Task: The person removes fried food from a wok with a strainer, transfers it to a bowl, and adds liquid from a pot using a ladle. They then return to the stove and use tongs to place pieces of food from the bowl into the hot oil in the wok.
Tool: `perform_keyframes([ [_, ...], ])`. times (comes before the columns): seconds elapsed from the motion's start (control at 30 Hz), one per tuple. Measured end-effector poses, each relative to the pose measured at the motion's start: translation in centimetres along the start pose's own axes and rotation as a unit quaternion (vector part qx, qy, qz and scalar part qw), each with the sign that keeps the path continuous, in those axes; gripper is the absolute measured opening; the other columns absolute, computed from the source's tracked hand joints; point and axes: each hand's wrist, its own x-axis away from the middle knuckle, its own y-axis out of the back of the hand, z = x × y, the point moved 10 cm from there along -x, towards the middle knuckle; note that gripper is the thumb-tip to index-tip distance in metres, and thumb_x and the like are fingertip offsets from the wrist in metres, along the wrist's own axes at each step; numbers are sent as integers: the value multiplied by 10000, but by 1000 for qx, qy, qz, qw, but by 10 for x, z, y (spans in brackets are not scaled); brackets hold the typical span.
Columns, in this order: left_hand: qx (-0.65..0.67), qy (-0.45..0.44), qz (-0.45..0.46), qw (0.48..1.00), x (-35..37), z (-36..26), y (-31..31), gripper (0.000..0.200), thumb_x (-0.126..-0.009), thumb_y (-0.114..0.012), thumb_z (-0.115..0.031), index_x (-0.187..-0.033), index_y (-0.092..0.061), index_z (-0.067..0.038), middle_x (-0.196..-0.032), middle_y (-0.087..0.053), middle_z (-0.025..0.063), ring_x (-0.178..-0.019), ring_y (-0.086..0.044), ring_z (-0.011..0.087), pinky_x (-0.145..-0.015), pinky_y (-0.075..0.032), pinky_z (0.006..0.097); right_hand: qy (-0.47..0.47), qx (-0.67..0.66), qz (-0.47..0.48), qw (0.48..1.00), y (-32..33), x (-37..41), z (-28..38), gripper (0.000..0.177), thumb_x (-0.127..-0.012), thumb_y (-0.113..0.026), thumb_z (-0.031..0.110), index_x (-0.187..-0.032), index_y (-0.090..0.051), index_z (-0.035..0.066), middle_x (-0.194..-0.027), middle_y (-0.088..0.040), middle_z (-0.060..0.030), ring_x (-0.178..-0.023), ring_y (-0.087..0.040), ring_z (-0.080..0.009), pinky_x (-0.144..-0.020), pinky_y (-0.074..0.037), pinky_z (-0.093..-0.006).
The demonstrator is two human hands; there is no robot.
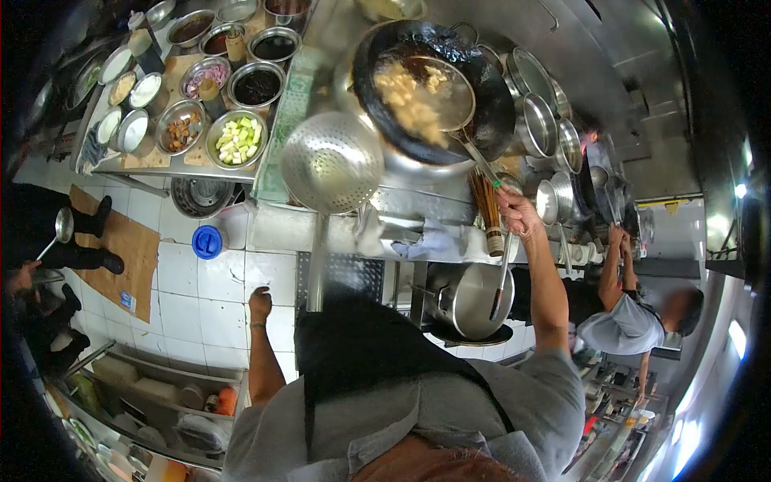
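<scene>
Grey shirt and dark apron, foremost. Wok: held golden-brown pieces and, over its interior, one round strainer. Right hand: fingers clamped on the strainer's handle. Left hand: above tiled floor, nearest the perforated ladle; finger spacing could not be told. Metal bowls, left table: pale-green chunks; brown pieces; purple slices; black contents. Deep pot: one long-handled utensil across its opening.
</scene>
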Motion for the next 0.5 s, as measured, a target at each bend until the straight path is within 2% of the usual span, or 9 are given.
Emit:
perform_keyframes([
  [0.03, -15, -21, -16, 1000, 1, 14, -17, 65, -659, -669, -124, -628, -636, -77, -780, -712, 80, -900, -683, 275, -748, -560, 387, 2, -8, 13, 1000, -3, -3, -2, 120, -1014, -503, 71, -1128, -539, 65, -725, -492, -7, -374, -330, -24, -247, -253, -188],
  [0.07, 156, 181, 40, 970, 12, 45, -37, 105, -628, -666, -144, -562, -603, -92, -748, -701, 81, -905, -685, 268, -760, -559, 389, 1, -3, -2, 1000, -2, -5, -4, 160, -1013, -502, 72, -1167, -546, 62, -721, -498, -9, -375, -328, -25, -255, -259, -187],
  [0.1, -49, -96, -31, 994, 20, -2, -23, 40, -701, -639, -77, -714, -676, -74, -695, -676, 69, -760, -688, 216, -626, -550, 353, 14, 21, -8, 1000, -10, -4, -4, 149, -1013, -505, 74, -1155, -546, 61, -714, -495, -7, -374, -327, -26, -258, -254, -186],
  [0.17, -17, -160, -27, 987, 40, -23, -19, 215, -781, -610, -27, -980, -690, -42, -672, -649, 45, -627, -650, 147, -506, -508, 292, 37, 69, -21, 997, -27, 5, -5, 126, -1011, -511, 79, -1131, -545, 61, -700, -489, -4, -373, -324, -27, -263, -243, -185],
  [0.23, 159, 142, 58, 975, 52, 22, -44, 286, -792, -581, -132, -1031, -721, -62, -976, -720, 199, -938, -690, 355, -846, -550, 401, 67, 141, -8, 988, -13, 3, -8, 59, -1007, -528, 102, -1043, -550, 60, -679, -492, -1, -363, -314, -34, -269, -217, -201],
  [0.27, 158, 188, 75, 966, 57, 28, -48, 261, -784, -588, -131, -997, -726, -69, -1012, -719, 183, -941, -690, 337, -850, -549, 392, 86, 179, -25, 980, -9, 5, -9, 49, -1005, -533, 106, -1016, -551, 62, -670, -492, -1, -360, -312, -37, -270, -212, -207],
  [0.37, 46, -112, 52, 991, 60, -4, -45, 276, -878, -569, -46, -1147, -627, -17, -668, -611, 33, -515, -573, 118, -391, -426, 284, 139, 279, -80, 947, -30, 19, -18, 69, -1005, -537, 114, -978, -577, 64, -627, -477, 13, -352, -310, -41, -277, -222, -226],
  [0.43, 193, 115, 44, 973, 61, 34, -55, 280, -915, -523, -55, -1185, -596, -36, -668, -592, 23, -476, -526, 142, -365, -403, 293, 184, 319, -100, 924, -41, 30, -21, 81, -1009, -528, 116, -991, -587, 64, -613, -465, 22, -346, -307, -42, -276, -221, -229],
  [0.5, 257, 241, 16, 936, 72, 41, -49, 222, -843, -564, -132, -978, -733, -81, -697, -700, 156, -576, -677, 249, -578, -545, 365, 208, 418, -119, 876, -47, 48, -15, 165, -1006, -532, 92, -1132, -622, 36, -670, -475, 54, -479, -375, -31, -404, -321, -218],
])
